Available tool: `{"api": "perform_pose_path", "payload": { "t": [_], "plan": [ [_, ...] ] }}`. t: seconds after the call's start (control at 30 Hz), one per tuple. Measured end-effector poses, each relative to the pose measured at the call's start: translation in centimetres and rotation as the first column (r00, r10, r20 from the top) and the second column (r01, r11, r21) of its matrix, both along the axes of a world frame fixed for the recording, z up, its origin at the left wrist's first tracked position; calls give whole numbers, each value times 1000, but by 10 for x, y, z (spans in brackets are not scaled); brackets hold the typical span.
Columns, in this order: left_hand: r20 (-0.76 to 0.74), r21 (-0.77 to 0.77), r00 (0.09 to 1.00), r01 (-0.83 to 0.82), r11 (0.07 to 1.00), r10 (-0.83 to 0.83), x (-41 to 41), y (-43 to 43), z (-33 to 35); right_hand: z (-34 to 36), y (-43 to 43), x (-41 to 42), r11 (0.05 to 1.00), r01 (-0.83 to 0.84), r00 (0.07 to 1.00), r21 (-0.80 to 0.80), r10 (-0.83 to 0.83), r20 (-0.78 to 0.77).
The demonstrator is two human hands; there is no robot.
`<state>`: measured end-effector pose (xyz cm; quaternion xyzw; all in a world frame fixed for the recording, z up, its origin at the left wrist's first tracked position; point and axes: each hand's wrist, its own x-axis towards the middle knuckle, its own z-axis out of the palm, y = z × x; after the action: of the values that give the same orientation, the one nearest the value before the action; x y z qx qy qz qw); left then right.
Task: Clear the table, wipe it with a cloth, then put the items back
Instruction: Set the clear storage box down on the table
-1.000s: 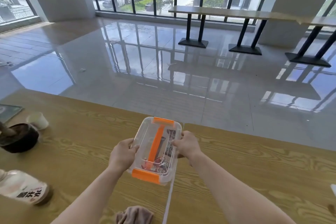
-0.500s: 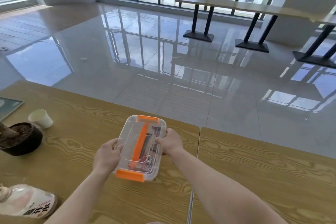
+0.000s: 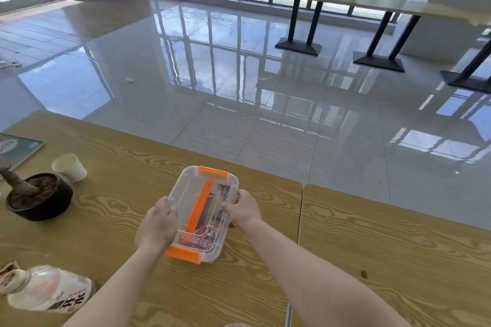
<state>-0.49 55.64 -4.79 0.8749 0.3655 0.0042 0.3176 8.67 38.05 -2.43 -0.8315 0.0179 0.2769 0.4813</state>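
Note:
A clear plastic box (image 3: 192,195) with orange latches and an orange handle sits at the middle of the wooden table (image 3: 127,167), packets showing through its lid. My left hand (image 3: 156,225) grips its left side and my right hand (image 3: 243,211) grips its right side. The box looks to be resting on or just above the tabletop. Only a sliver of the cloth (image 3: 236,325) shows at the bottom edge.
On the table's left stand a black plant pot (image 3: 39,198), a white paper cup (image 3: 69,167) and a dark book (image 3: 16,148). A water bottle (image 3: 47,292) lies at the near left. A second table (image 3: 398,260) abuts on the right. Glossy floor lies beyond.
Both hands have carried the box leftwards, away from the seam between the tables, and lower towards the tabletop. The view has tilted, so the cloth has dropped almost out of frame.

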Motion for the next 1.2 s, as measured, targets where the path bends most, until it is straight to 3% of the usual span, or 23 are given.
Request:
{"api": "perform_pose_path", "payload": {
  "t": [0.17,0.4,0.67,0.97,1.2],
  "plan": [
    [-51,158,994,100,982,-93,1,-17,12,6,-7,0,996,-87,995,-18,88,41],
    [-77,412,954,297,861,-291,10,-42,31,16,-43,-1,975,-156,967,-158,183,175],
    [-14,413,883,432,802,-469,20,-107,42,31,-133,-9,961,-97,940,-259,175,294],
    [-17,417,778,577,703,-629,28,-212,59,44,-244,-32,938,122,915,-324,20,402],
    [4,409,641,699,586,-767,28,-304,73,54,-327,-64,881,278,879,-382,-72,472]
  ]
}}
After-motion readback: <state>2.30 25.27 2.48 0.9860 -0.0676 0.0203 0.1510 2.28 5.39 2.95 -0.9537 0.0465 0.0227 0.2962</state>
